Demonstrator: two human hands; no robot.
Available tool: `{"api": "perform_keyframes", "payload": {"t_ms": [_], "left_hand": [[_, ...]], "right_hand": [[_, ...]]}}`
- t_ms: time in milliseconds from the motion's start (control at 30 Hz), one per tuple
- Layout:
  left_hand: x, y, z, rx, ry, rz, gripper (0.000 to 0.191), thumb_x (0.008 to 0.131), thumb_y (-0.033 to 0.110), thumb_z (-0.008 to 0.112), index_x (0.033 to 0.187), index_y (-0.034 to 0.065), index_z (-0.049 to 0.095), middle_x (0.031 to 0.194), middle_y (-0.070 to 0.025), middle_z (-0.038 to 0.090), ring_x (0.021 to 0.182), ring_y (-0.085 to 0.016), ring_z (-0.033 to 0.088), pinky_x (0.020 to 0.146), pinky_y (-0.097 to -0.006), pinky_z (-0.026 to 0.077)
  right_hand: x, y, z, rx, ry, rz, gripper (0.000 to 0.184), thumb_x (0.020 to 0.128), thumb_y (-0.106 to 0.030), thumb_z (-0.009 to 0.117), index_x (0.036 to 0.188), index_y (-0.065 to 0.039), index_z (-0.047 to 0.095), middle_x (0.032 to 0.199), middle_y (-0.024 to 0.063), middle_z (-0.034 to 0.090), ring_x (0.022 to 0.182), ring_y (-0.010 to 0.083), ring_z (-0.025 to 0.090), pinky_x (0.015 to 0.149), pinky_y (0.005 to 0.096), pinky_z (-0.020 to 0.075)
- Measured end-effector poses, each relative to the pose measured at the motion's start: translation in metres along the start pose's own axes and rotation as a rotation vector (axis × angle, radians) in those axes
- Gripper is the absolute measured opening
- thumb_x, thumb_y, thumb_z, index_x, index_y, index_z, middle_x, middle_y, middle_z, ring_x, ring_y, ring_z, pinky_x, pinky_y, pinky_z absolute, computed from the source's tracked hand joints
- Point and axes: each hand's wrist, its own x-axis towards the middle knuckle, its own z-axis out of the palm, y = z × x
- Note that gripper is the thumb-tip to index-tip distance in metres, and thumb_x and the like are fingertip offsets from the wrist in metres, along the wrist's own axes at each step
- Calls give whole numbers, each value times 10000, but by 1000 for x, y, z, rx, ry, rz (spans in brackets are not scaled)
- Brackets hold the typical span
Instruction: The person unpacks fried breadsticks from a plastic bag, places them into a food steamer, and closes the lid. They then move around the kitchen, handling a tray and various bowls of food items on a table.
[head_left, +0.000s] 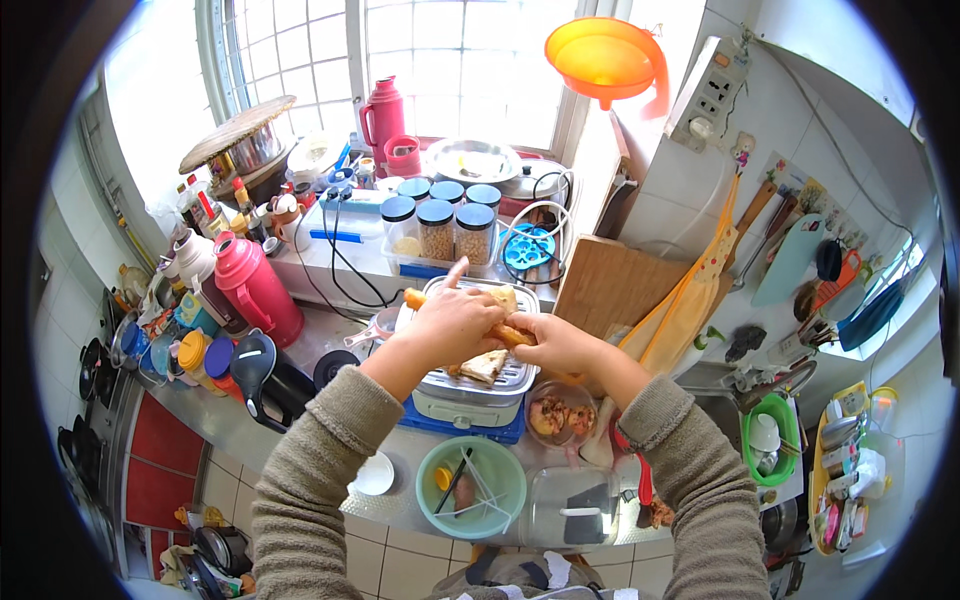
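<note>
Both hands are over the steaming tray (519, 367) of a white electric food steamer (469, 409). A golden fried dough stick (513, 335) lies across the tray, gripped by my left hand (459, 319) from above. Its other end sticks out past the left hand's thumb side or index finger; which one I cannot tell. My right hand (555, 341) pinches the stick's near right end between thumb and fingers. Pieces of browned flatbread (486, 366) rest on the tray, just below the hands. The palms hide much of the tray's middle.
A bowl of reddish food (561, 414) stands right of the steamer. Nearer me are a green basin (427, 487) holding chopsticks-like sticks and a clear lidded container (551, 510). Jars (436, 232) stand behind; a pink thermos (255, 289) and black kettle (270, 375) stand left.
</note>
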Motion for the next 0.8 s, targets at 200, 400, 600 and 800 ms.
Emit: {"api": "perform_keyframes", "payload": {"t_ms": [200,400,600,800], "left_hand": [[6,3,-11,-132,-136,13,279,900,329,603,900,51,609,855,-150,657,815,-357,642,722,-458,494],[-17,-1,-47,-619,67,18,209,939,214,620,1014,20,598,804,-102,595,703,-215,589,644,-326,473],[-26,15,-42,-1491,137,-244,213,989,176,565,1072,-19,581,910,7,604,803,-56,566,721,-207,487],[-3,-2,20,-1696,481,-357,177,980,152,572,1074,5,603,922,-13,632,824,-63,592,735,-198,488]], "right_hand": [[-9,-41,-7,-596,57,-54,250,907,-274,523,950,-36,590,936,191,668,895,367,636,764,467,505],[-19,-86,-23,-326,286,-223,275,923,-317,557,975,-52,610,852,188,651,811,373,636,694,455,499],[-12,-84,-7,510,315,-194,152,955,-152,584,977,-3,606,777,34,620,690,96,584,616,245,464],[24,-60,14,753,487,-111,86,961,-73,558,954,1,603,822,4,598,722,37,535,632,188,454]]}}
